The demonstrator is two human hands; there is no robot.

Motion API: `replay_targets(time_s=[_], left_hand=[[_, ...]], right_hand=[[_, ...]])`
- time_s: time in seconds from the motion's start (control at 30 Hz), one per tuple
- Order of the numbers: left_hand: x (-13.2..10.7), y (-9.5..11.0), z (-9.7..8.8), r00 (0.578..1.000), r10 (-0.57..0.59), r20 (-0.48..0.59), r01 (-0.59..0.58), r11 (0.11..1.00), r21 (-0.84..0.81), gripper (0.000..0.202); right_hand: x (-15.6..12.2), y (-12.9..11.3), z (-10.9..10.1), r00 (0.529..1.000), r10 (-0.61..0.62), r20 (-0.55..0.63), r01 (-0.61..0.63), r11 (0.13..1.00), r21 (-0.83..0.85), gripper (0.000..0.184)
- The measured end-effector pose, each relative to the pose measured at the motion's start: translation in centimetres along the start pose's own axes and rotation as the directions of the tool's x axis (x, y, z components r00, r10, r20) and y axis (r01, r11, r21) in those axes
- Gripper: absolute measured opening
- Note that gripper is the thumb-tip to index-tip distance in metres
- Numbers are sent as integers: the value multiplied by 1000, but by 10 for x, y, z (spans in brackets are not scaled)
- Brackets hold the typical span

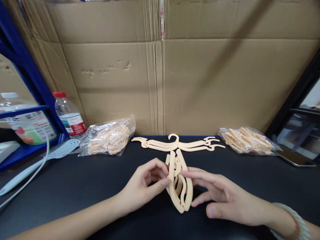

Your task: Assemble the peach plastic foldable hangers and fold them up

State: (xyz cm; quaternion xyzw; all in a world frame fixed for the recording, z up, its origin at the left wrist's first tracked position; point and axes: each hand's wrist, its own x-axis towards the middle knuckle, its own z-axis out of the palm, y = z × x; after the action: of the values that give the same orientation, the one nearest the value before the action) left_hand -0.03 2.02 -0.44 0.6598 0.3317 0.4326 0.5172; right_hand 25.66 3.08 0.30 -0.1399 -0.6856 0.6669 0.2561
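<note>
A cream-coloured folding clothes hanger [189, 193] is held upright over the black table, its arms folded down side by side. My left hand [147, 181] pinches its left side between thumb and fingers. On the other side, my right hand [220, 195] has its fingers stretched out; the index fingertip touches the hanger's middle, and the thumb is apart from it. Just behind lie unfolded hangers [162, 145] of the same colour, stacked, with a hook pointing up at the back.
Clear plastic bags of folded hangers lie at the back left [110, 136] and back right [247, 140]. A red-capped bottle [71, 116], a pale blue hairbrush [62, 149] and a white cable [47, 146] are at left. A phone [295, 157] lies at right. Cardboard [112, 73] walls the back.
</note>
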Motion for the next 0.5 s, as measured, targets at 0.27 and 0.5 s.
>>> replay_targets(time_s=[0.27,0.5], left_hand=[[-4,3,3,974,217,58,-223,910,349,17],[-2,3,4,980,197,-15,-178,912,369,13]], right_hand=[[0,2,0,1000,-10,-2,10,1000,13,63],[-2,-1,-2,1000,-28,-1,28,997,-72,64]])
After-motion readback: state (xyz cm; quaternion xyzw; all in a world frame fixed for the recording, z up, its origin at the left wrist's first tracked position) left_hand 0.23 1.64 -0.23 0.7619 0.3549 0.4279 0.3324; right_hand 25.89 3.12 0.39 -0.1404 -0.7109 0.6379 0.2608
